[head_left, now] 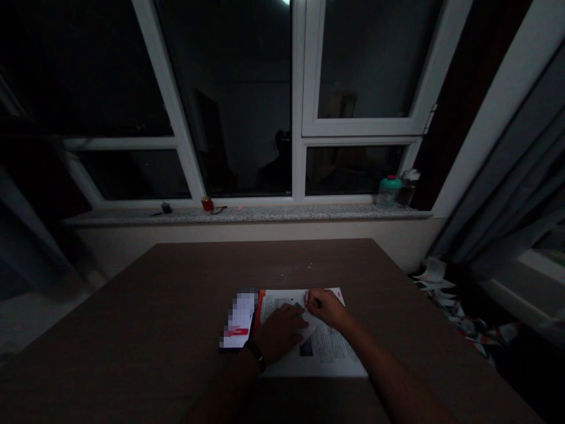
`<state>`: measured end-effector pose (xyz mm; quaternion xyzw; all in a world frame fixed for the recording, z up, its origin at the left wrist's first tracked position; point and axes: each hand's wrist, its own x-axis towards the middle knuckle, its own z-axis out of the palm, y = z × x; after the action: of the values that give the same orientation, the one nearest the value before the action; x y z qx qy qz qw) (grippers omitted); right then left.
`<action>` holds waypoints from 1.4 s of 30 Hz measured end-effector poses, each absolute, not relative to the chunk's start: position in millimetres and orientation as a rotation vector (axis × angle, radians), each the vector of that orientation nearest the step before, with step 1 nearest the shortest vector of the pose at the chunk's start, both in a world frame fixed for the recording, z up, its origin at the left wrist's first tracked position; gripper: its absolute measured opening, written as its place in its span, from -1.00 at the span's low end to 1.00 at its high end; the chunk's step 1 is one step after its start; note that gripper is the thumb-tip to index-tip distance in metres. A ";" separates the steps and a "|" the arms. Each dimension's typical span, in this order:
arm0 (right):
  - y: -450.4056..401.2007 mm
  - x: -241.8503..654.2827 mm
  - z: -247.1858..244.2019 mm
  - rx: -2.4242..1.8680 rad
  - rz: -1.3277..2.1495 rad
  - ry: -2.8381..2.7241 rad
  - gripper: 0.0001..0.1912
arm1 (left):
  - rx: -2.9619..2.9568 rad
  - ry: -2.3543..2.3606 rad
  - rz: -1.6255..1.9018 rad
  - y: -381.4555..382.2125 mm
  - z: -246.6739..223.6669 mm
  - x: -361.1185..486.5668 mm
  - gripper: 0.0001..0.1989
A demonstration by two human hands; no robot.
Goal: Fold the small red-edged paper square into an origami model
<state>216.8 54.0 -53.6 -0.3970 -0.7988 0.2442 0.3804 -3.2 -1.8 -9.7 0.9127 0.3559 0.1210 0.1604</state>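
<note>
A printed page or magazine point(326, 347) with text, small pictures and an orange left edge lies flat on the brown table. A small pale sheet of paper point(312, 325) rests on it, partly hidden beneath my hands. My left hand point(280, 333), wearing a dark wristband point(255, 355), lies with fingers stretched over the small sheet. Just to its right, my right hand point(325, 306) is closed in a pinch at the sheet's upper end. A pinkish bit shows at its fingertips, too small and dim to name.
A phone with a lit screen point(241, 321) lies left of the page. Small white scraps point(309, 265) dot the table point(185, 294) beyond it. On the window sill point(273, 214) stand a red container point(207, 204) and a teal-lidded bottle point(389, 191). Papers point(459, 318) are heaped at right.
</note>
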 end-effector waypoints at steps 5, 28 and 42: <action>47.9 216.9 -50.5 -1.020 0.645 -2.006 -0.88 | 2.593 1.023 0.422 -3.9 -12.1 -3.3 -0.75; 52.3 212.3 -51.9 -1.077 0.519 -2.007 -0.85 | 2.636 0.988 0.301 -2.2 -5.0 -0.3 -0.64; 36.7 221.2 -46.8 -1.139 0.577 -1.855 -0.87 | 2.734 1.007 0.243 -2.9 -5.9 1.5 -0.60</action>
<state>221.2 36.7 -46.8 -0.4564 -0.7435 0.2314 0.4305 1.5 -2.9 -5.9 0.9296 0.3424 0.0826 0.1086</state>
